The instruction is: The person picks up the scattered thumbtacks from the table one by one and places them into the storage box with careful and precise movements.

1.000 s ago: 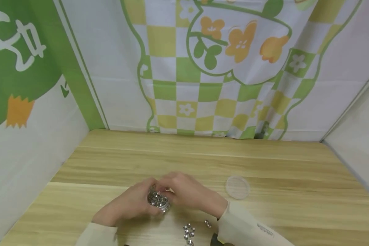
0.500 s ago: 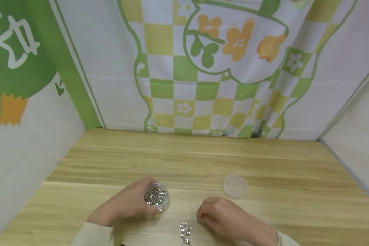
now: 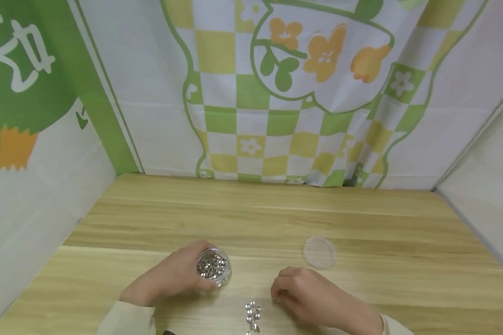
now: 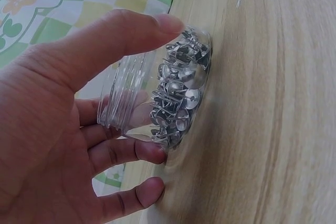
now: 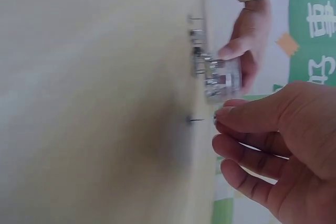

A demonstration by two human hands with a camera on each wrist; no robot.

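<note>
My left hand (image 3: 173,274) grips a small clear plastic jar (image 4: 116,90), thumb on one side and fingers on the other. Silver domed thumbtacks (image 4: 176,95) fill the jar's lower part, and it stands uncapped on the table. In the head view, my right hand (image 3: 314,298) is low over the table, to the right of the jar. The right wrist view shows its thumb and forefinger pinching a tiny silvery thumbtack (image 5: 214,120), mostly hidden by the fingertips. Just beside these fingertips a single thumbtack (image 5: 195,120) stands point up on the table.
Several thumbtacks (image 3: 252,316) stand in a cluster on the wooden table (image 3: 159,223), between the hands near the front. A round clear lid (image 3: 320,252) lies beyond the right hand. A patterned curtain (image 3: 251,116) hangs along the table's far edge.
My right hand has left the jar's mouth and moved right and down to the table, now covering the spot where two loose thumbtacks showed. The left hand keeps holding the jar.
</note>
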